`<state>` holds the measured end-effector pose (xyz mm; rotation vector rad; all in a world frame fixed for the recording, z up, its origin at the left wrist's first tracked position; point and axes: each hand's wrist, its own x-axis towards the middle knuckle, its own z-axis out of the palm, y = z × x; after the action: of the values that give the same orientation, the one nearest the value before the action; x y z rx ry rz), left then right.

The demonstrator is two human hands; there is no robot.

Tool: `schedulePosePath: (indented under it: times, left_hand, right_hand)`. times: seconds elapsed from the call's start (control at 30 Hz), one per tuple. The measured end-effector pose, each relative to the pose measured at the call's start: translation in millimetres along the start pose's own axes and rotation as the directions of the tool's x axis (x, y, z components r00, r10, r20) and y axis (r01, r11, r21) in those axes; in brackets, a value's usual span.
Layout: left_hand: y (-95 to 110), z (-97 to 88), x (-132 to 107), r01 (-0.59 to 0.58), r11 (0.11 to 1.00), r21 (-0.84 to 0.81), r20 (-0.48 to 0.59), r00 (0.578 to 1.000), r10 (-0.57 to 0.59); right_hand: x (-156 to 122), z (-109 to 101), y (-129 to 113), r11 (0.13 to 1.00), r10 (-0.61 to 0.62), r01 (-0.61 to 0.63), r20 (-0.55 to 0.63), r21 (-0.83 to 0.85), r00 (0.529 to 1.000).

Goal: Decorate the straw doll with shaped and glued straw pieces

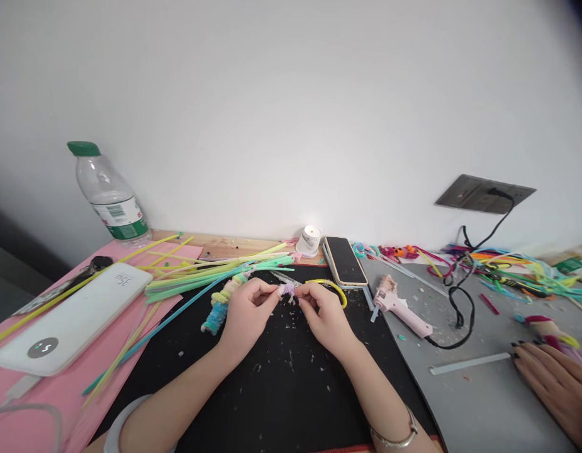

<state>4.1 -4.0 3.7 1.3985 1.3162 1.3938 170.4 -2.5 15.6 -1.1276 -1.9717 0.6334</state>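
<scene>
My left hand (246, 314) and my right hand (324, 313) meet over a black mat (281, 384), fingers pinched together on a small purple fuzzy piece (287, 289). A yellow pipe cleaner (335, 287) loops out from the right hand's fingers. Just left of my left hand lies a coiled blue, green and yellow pipe-cleaner figure (219, 306). A bundle of green, yellow and blue straws (210, 270) fans across the mat's far left side.
A white power bank (68, 318) lies on pink paper at left, a plastic bottle (109, 195) behind it. A lit candle (310, 239), phone (345, 260) and pink glue gun (399, 306) sit nearby. Another person's hand (555, 377) rests on the grey mat at right.
</scene>
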Motion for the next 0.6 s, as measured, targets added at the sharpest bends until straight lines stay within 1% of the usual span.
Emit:
schedulePosePath:
  times: [0.23, 0.43, 0.53, 0.6]
  left_hand:
    - [-5, 0.6, -2, -0.052, 0.998, 0.019, 0.011, 0.999, 0.052]
    - [-9, 0.6, -2, -0.124, 0.992, 0.012, 0.023, 0.992, 0.124]
    - [-10, 0.5, -2, -0.161, 0.987, -0.001, 0.029, 0.986, 0.161]
    - [-11, 0.5, -2, -0.186, 0.983, 0.004, 0.030, 0.982, 0.185]
  right_hand:
    - [1, 1, 2, 0.996, 0.068, -0.066, -0.035, 0.053, 0.997]
    - [0, 3, 5, 0.986, 0.121, -0.114, -0.047, 0.121, 0.992]
    - [1, 2, 4, 0.986, 0.120, -0.113, -0.052, 0.120, 0.991]
    - [1, 0, 3, 0.992, 0.090, -0.085, -0.053, 0.090, 0.995]
